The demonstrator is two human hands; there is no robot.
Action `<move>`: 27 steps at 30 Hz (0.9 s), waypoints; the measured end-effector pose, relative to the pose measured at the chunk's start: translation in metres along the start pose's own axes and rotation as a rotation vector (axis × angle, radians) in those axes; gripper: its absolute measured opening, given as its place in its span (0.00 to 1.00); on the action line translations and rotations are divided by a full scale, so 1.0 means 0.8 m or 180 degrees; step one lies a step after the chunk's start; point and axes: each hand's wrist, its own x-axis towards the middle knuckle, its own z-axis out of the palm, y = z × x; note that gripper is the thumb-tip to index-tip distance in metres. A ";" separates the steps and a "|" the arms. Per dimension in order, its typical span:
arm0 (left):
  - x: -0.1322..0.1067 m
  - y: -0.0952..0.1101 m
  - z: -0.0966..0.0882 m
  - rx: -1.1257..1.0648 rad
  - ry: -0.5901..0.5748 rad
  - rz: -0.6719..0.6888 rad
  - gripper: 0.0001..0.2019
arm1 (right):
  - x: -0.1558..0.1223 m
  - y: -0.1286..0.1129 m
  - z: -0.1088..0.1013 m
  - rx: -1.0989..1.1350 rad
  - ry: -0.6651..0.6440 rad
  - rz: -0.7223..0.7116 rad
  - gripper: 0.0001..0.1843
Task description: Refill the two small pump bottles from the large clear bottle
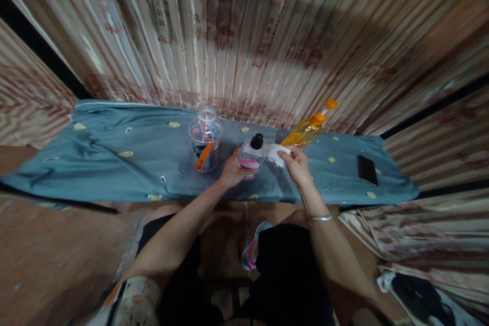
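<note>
My left hand (232, 171) is wrapped around a clear bottle (250, 155) with a black pump top and a pink label, held upright over the cloth-covered table. Just to its right, my right hand (298, 165) pinches a white tissue (275, 154), whose left edge comes close to the bottle's side; whether they touch I cannot tell. Behind my right hand leans an orange see-through bottle (304, 131) with an orange top, tilted to the right. Left of my left hand stands a clear plastic container (205, 145) with an orange and black print and a bottle neck showing at its top.
A dark phone (367, 170) lies near the right end of the table, which has a blue-green patterned cloth (103, 163) over it. Directly behind hangs a pleated curtain (237, 51). Dark bars run along both sides. A slipper (250, 254) shows on the floor below.
</note>
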 end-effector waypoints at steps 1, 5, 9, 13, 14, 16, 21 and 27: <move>0.000 0.000 0.001 0.0009 0.0002 -0.0010 0.31 | 0.001 -0.014 -0.003 0.0197 0.0116 0.0023 0.15; 0.002 0.002 0.004 0.0041 0.0030 -0.0031 0.30 | -0.013 -0.075 0.003 0.0164 -0.0050 -0.0347 0.14; 0.001 0.004 0.003 0.0050 0.0057 -0.0031 0.30 | -0.044 -0.107 0.020 -0.0205 -0.0222 -0.0586 0.14; 0.000 0.006 0.004 0.0095 0.0056 -0.0075 0.29 | -0.059 -0.099 0.033 -0.0386 0.0113 -0.0528 0.17; -0.001 0.006 0.005 0.0096 0.0052 -0.0082 0.29 | -0.059 -0.093 0.036 -0.0317 0.0200 -0.0498 0.20; 0.000 0.006 0.007 0.0073 0.0037 -0.0084 0.29 | -0.052 -0.081 0.038 -0.0063 0.0264 -0.0480 0.30; 0.003 0.002 0.010 -0.0024 -0.0030 -0.0080 0.30 | -0.018 -0.059 0.034 0.0677 -0.0296 -0.0795 0.30; 0.006 0.001 0.004 -0.0092 -0.0084 -0.0111 0.36 | 0.024 -0.062 0.020 0.1192 -0.1060 -0.0737 0.30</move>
